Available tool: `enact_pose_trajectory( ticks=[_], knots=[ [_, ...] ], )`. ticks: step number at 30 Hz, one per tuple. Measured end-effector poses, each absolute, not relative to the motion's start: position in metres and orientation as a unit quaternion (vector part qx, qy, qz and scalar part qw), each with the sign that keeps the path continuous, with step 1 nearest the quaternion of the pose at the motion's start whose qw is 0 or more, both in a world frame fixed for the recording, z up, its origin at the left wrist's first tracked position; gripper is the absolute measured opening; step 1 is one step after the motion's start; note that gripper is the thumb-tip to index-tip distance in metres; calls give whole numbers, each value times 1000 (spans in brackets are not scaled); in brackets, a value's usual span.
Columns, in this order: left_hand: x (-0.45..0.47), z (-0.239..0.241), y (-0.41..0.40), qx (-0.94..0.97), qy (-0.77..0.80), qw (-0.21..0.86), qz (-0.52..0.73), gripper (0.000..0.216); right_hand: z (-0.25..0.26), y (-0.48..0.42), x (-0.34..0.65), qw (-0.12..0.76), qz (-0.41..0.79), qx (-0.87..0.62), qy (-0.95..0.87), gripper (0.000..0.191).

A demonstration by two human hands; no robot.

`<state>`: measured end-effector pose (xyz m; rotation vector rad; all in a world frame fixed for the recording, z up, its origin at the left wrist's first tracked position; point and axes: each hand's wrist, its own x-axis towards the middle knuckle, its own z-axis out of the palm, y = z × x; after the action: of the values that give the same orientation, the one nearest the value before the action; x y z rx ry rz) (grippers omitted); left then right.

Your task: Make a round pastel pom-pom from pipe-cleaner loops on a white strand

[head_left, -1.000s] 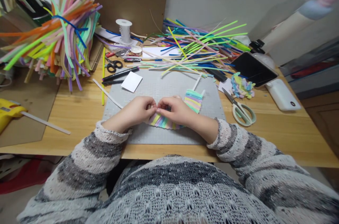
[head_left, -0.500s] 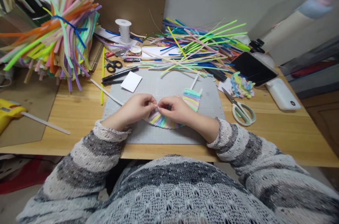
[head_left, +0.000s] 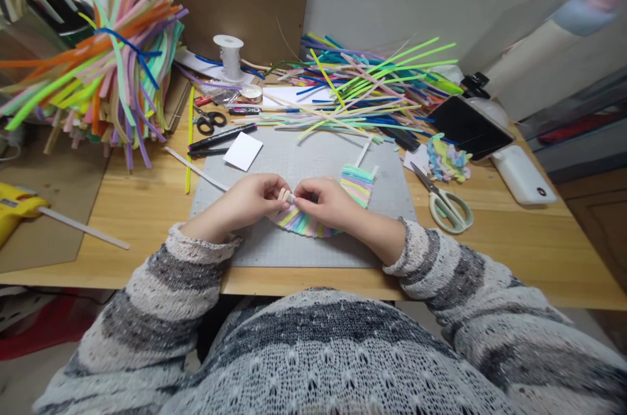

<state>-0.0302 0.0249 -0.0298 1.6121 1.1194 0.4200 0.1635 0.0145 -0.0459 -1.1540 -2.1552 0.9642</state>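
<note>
A curved band [head_left: 306, 223] of pastel pipe cleaners, wound side by side in stripes, arcs above the grey cutting mat [head_left: 249, 251]. My left hand [head_left: 252, 196] pinches its left end, where pale pink loops show between the fingertips. Close beside it, my right hand [head_left: 328, 199] is closed on the same end with thumb and forefinger, hiding part of the band. The striped far end [head_left: 357, 183] comes out past my right hand, with pale strip ends sticking up from it. Another pale strip [head_left: 196, 168] runs out to the left from behind my left hand.
Scissors [head_left: 443, 199] and a crinkled pastel piece [head_left: 448, 159] lie at right, near a phone [head_left: 470, 126]. Loose pipe cleaners [head_left: 372, 88] heap at the back. Left are a big pipe-cleaner bundle [head_left: 112, 55], a yellow glue gun [head_left: 17, 209], markers [head_left: 223, 138] and a white card [head_left: 243, 151].
My left fingertips have drawn slightly left from my right ones, and the pale pink loops now show between them. The band's far end has shifted a little right.
</note>
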Motion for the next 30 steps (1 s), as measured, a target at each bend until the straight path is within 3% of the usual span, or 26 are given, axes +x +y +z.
enact_pose_trajectory(
  ticks=[9, 17, 24, 30],
  knots=[
    [-30, -29, 22, 652, 447, 580, 198, 24, -45, 15, 165, 257, 354, -437, -786, 12],
    [-27, -33, 23, 697, 468, 515, 173, 13, -45, 15, 165, 252, 367, -437, -782, 13],
    [-24, -26, 20, 795, 459, 348, 189, 9, -44, 16, 165, 255, 379, -428, -780, 20],
    [-24, -24, 21, 799, 465, 333, 185, 8, -44, 16, 164, 228, 364, -425, -796, 21]
  ],
)
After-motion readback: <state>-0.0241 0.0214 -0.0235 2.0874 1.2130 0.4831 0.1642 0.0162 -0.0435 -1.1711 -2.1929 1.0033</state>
